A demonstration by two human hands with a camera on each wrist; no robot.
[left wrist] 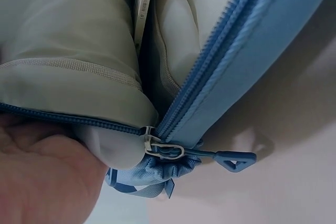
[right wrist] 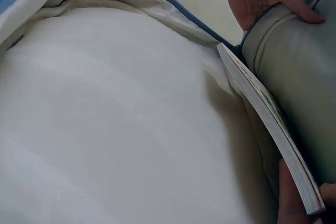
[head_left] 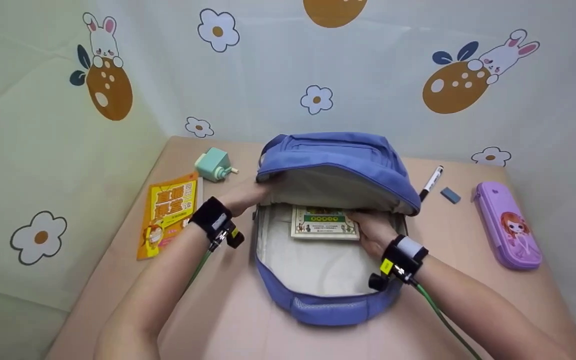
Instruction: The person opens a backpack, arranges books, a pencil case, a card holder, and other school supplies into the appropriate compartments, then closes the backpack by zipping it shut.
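A blue backpack point(head_left: 330, 314) lies unzipped on the table, its pale lining showing. My left hand point(head_left: 249, 196) holds up the backpack's front flap point(head_left: 338, 175) by its left edge; in the right wrist view the thumb point(right wrist: 304, 11) lies on the inner side. With my right hand point(head_left: 374, 231) I grip a book point(head_left: 324, 229) with a green title band by its right side, inside the bag. Its page edges show in the right wrist view, thumb and fingers on either face. The book's upper part is hidden under the flap. A zipper pull point(left wrist: 233, 161) hangs at the opening's corner.
An orange-yellow book point(head_left: 168, 210) and a teal pencil sharpener point(head_left: 214, 164) lie left of the backpack. To its right are a marker point(head_left: 432, 183), a blue-grey eraser point(head_left: 450, 195) and a purple pencil case point(head_left: 505, 225). Patterned curtains point(head_left: 268, 75) enclose the table.
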